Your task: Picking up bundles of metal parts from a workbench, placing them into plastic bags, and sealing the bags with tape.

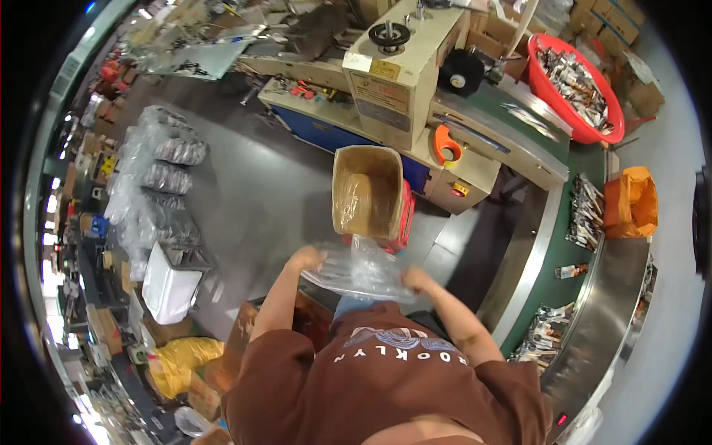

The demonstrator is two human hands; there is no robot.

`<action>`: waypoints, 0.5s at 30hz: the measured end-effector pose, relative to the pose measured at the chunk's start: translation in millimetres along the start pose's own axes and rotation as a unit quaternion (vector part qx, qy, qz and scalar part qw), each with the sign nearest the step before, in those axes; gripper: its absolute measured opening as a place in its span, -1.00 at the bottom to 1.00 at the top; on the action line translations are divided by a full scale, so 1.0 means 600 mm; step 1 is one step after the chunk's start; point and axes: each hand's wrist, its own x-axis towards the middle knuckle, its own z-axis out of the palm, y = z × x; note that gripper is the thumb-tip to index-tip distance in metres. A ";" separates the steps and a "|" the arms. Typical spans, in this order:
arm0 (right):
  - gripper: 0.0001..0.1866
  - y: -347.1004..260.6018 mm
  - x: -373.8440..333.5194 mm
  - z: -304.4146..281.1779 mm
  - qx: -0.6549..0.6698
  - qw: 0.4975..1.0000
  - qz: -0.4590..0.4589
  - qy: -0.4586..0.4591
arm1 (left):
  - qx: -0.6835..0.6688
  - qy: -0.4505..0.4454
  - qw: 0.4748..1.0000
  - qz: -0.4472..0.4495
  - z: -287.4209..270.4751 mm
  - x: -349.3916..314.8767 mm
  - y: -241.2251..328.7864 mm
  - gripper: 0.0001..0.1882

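A clear plastic bag (360,273) is stretched between my two hands in front of my waist. My left hand (305,259) grips its left edge, fingers closed. At the opposite edge my right hand (417,279) is closed on the plastic, a little blurred. Just beyond the bag stands an open cardboard box (343,159) with something wrapped in clear film inside it. Part of the bag trails up toward the near side of the box. A red container (406,215) shows beneath and beside the box.
Ahead is a beige machine (382,104) with a tape roll (447,145) on its ledge. A green conveyor belt (552,297) with packets runs at right, near a red basin (615,119) and an orange bin (630,204). Wrapped bundles (167,178) and a white bin (167,285) stand left.
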 end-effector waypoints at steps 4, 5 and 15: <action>-0.56 -0.055 0.042 -0.265 0.260 0.843 -0.152 0.445 | -0.244 0.287 0.917 0.135 -0.149 0.081 0.132 -0.51; -0.54 -0.065 0.059 -0.328 0.238 0.869 -0.096 0.422 | -0.258 0.308 0.905 0.142 -0.189 0.095 0.173 -0.52; -0.62 -0.050 0.258 -0.295 0.337 0.892 0.137 0.269 | -0.561 0.076 0.815 -0.123 -0.170 0.359 0.081 -0.69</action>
